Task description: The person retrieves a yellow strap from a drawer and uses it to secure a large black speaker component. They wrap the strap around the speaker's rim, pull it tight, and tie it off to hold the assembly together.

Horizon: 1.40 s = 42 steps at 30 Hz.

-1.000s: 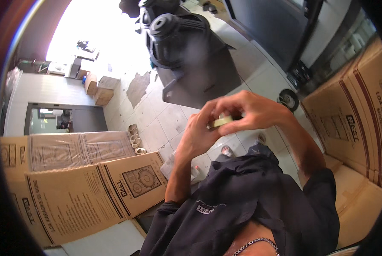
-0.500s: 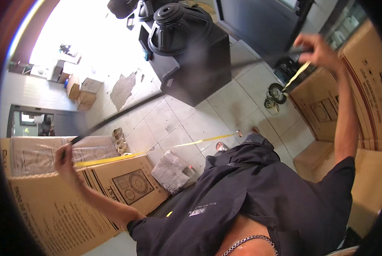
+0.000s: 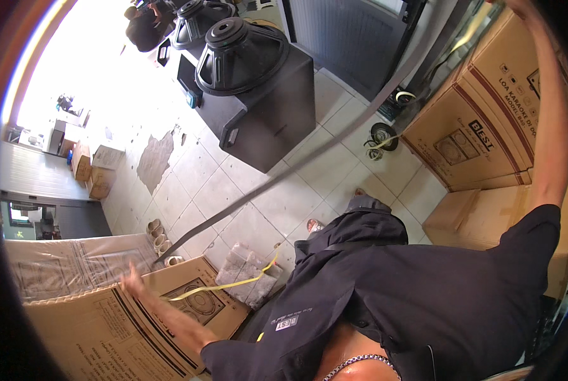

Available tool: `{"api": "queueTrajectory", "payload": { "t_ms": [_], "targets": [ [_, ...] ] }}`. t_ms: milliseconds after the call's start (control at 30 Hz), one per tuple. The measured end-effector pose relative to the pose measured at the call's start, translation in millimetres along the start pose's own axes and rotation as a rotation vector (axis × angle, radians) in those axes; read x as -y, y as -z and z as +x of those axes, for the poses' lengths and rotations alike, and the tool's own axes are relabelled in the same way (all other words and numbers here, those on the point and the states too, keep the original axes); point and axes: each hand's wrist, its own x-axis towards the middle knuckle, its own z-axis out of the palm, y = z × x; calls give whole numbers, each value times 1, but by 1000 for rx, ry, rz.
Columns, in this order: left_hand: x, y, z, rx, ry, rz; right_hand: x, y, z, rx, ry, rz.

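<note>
A long, flat dark strap (image 3: 284, 174) stretches in the air across my front, from near my left hand up to the top right. My left hand (image 3: 132, 280) is over the cartons at left; its fingers are smeared by motion, so its grip is unclear. A narrow yellow strip (image 3: 236, 284) trails from beside it over a grey wrapped bundle (image 3: 249, 270). High at the top right edge, my right hand (image 3: 517, 6) is partly cut off, closed at the raised end of the strap. Another length of yellow strip (image 3: 473, 28) hangs by its fingers.
A black speaker cabinet (image 3: 277, 120) with a bare loudspeaker cone (image 3: 239, 57) on it stands ahead. Cardboard cartons are at left (image 3: 116, 336) and right (image 3: 468, 140). Sandals (image 3: 158, 236) lie by the left cartons. A dark roll (image 3: 383, 136) is on the tiled floor.
My right hand has risen to the top right edge, drawing the dark strap steeper. My left hand has moved down and right. The view has shifted slightly.
</note>
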Motion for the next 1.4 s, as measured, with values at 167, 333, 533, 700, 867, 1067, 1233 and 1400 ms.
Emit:
{"api": "queueTrajectory", "payload": {
  "t_ms": [167, 333, 533, 700, 867, 1067, 1233, 1400],
  "targets": [
    [-322, 45, -208, 668, -877, -1324, 158, -140, -44, 306, 559, -398],
    [-393, 193, -311, 868, -1035, -1070, 217, -196, -52, 677, 837, 23],
    [-381, 250, -276, 402, -1304, -671, 71, -264, -45, 296, 682, 603],
    [-328, 224, -201, 461, -938, -292, -4, -287, -42, 747, 451, 562],
    [-291, 158, -193, -299, -948, 117, 4, -284, -29, 765, 679, 370],
    [-409, 161, -357, 653, -1167, -396, 81, -272, -38, 877, 750, 476],
    [-304, 238, -176, 136, -839, -916, -21, -293, -21, 997, 541, 454],
    [-240, 234, -96, -771, -916, 505, 11, -310, -46, 919, 488, 497]
  ]
}}
